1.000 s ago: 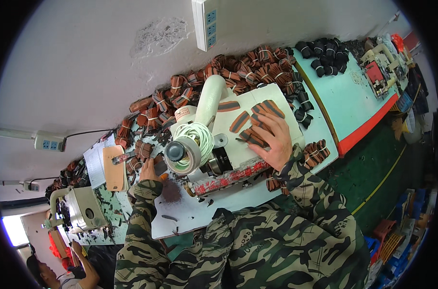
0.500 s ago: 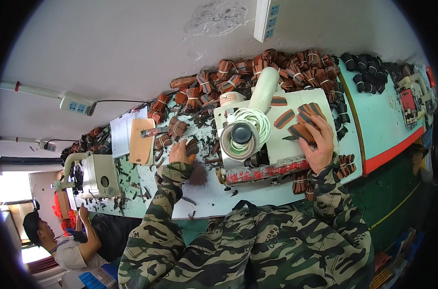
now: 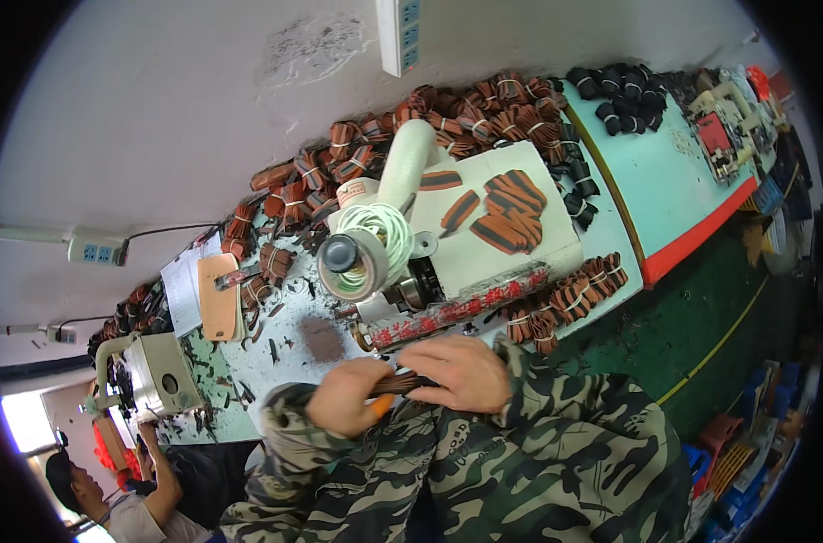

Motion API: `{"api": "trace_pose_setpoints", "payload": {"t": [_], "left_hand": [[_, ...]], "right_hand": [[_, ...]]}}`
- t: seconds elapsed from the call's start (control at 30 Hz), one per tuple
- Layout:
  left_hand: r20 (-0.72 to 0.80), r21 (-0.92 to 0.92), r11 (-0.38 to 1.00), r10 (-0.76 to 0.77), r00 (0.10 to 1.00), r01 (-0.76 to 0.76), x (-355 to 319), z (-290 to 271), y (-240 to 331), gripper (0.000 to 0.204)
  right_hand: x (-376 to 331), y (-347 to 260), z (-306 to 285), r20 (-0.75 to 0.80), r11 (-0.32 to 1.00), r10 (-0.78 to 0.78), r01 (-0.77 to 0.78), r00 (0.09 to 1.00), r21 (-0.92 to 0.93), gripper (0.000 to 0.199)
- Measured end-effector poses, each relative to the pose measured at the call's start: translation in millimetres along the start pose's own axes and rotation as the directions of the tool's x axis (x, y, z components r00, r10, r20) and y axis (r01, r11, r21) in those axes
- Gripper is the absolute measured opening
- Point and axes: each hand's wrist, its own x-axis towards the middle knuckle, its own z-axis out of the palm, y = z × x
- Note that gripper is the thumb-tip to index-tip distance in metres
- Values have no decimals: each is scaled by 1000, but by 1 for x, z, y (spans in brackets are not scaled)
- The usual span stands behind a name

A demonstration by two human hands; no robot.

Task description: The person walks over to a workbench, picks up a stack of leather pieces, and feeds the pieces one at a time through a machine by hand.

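Note:
Close to my body, in front of the table edge, both hands meet around a bundle of brown and dark strips point(image 3: 395, 385). My left hand point(image 3: 346, 396) is closed on its left end, with something orange point(image 3: 382, 405) at the thumb. My right hand point(image 3: 461, 373) grips the other end, its fingers curled over the top. Just beyond them stands a white sewing machine point(image 3: 410, 167) with a coil of pale cord point(image 3: 384, 237). Loose brown pieces with grey stripes point(image 3: 509, 215) lie fanned out on its flat bed point(image 3: 556, 240).
Tied brown bundles point(image 3: 484, 113) pile along the wall; more bundles point(image 3: 574, 297) line the front right. Black bundles point(image 3: 624, 95) sit at the back right. A notebook point(image 3: 220, 297) lies left. A co-worker point(image 3: 99, 493) sits at another machine point(image 3: 158, 376), far left.
My right hand has left the striped pieces on the machine bed. My left hand has come back from the table with strips, and both now hold them near my body. The view has shifted.

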Motion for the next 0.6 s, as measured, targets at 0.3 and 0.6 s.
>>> {"api": "trace_pose_setpoints", "payload": {"t": [0.3, 0.6], "left_hand": [[-206, -127, 989, 51, 977, -79, 50, 32, 21, 38], [-148, -771, 629, -338, 929, 106, 67, 60, 32, 27]], "right_hand": [[-16, 20, -34, 243, 968, 241, -214, 940, -133, 30], [-8, 47, -41, -257, 883, 302, -371, 918, -288, 27]]}}
